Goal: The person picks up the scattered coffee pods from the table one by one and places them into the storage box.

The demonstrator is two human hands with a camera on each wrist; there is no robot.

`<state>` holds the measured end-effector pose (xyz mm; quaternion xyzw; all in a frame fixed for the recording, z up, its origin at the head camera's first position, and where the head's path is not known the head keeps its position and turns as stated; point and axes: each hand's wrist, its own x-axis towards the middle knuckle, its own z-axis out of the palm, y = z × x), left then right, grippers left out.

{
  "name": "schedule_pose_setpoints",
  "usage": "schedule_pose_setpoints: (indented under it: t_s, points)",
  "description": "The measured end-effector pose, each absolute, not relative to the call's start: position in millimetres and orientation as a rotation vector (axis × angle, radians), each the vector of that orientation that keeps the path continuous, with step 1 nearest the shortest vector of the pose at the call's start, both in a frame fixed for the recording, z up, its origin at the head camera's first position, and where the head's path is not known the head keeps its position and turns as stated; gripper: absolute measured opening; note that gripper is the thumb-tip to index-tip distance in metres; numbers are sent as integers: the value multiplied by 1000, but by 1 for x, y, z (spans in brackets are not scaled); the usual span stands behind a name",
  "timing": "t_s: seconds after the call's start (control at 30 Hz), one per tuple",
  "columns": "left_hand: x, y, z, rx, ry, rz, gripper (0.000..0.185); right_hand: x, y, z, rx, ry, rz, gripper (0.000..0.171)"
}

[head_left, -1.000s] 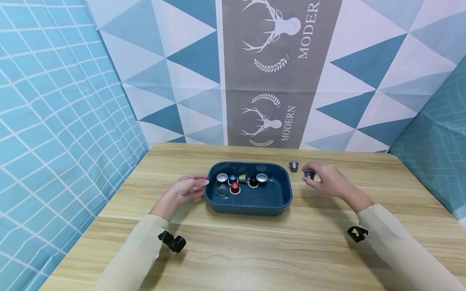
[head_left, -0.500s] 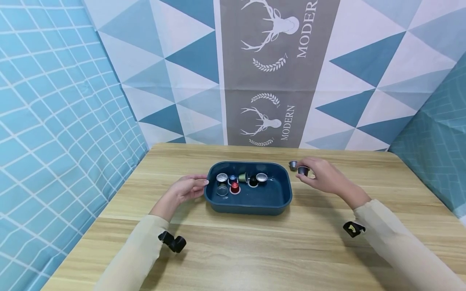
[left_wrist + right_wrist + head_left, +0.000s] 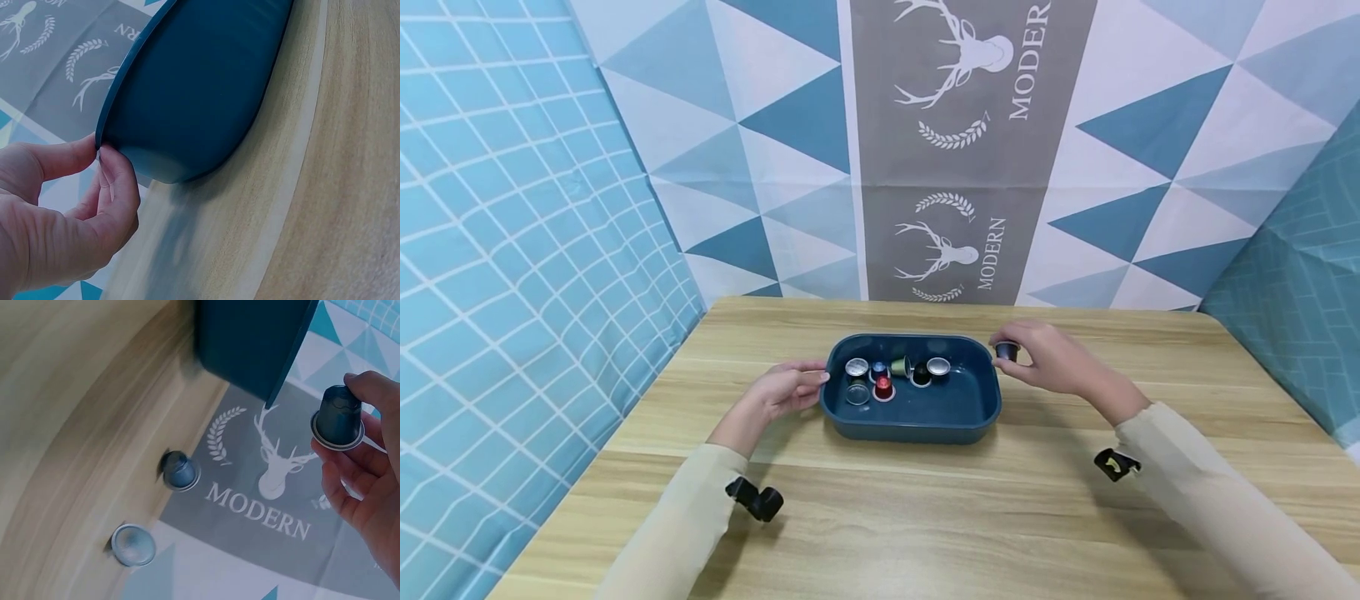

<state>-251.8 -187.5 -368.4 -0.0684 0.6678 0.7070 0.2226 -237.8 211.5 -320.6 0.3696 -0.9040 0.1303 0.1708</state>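
My left hand (image 3: 786, 390) pinches the left rim of a dark blue tray (image 3: 910, 433) between thumb and fingers, as the left wrist view (image 3: 75, 206) shows close up. Several coffee capsules lie inside, among them a red capsule (image 3: 883, 387), a black one (image 3: 921, 374) and a green one (image 3: 900, 367). Just beyond the tray's right end, my right hand (image 3: 1051, 358) holds a dark blue-grey coffee capsule (image 3: 340, 419) by thumb and fingers, raised off the table. In the right wrist view its wide rim faces down, apart from the tray.
Two more capsules rest on the table in the right wrist view: a dark one (image 3: 180, 470) and one showing its silvery lid (image 3: 133, 544). The right hand seems to hide them in the head view. Patterned cloth (image 3: 947, 167) rises behind the wooden table (image 3: 880, 508).
My right hand has moved left with the capsule, up to the tray's right end, and now covers where a loose capsule showed. The left hand and tray stay put.
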Motion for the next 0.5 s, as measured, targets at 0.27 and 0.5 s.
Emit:
schedule_pose_setpoints:
  t_s: [0.27, 0.5]
  points:
    - [-251, -188, -367, -175, 1820, 1962, 55, -236, 195, -312, 1114, -2585, 341, 24]
    - [-250, -187, -366, -174, 1803, 1966, 55, -234, 181, -306, 1150, -2624, 303, 24]
